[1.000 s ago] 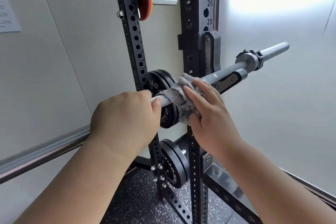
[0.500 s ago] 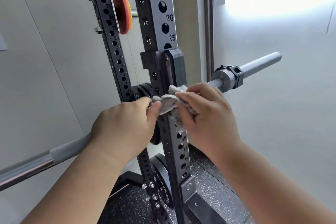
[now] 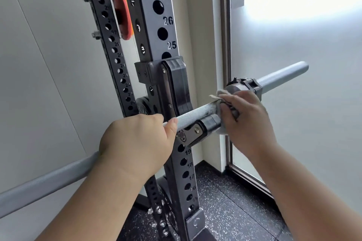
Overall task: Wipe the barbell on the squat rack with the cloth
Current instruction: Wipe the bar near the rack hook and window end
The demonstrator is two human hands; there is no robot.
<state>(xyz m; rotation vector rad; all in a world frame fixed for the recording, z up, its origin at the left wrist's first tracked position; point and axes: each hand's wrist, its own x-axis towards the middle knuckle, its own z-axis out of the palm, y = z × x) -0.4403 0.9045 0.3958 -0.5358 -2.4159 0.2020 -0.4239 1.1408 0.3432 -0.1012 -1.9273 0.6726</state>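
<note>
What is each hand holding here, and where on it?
The left hand grips the barbell shaft beside the rack hook; right hand grips the cloth wrapped round the shaft next to the collar.

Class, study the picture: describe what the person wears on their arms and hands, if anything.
Both forearms are bare as far as the frame shows; no sleeves are in view. The left hand and right hand wear no gloves, and no rings, watch or wristband are visible.

Bare left hand [image 3: 137,143], bare right hand [image 3: 248,121], bare forearms [image 3: 101,201].
</note>
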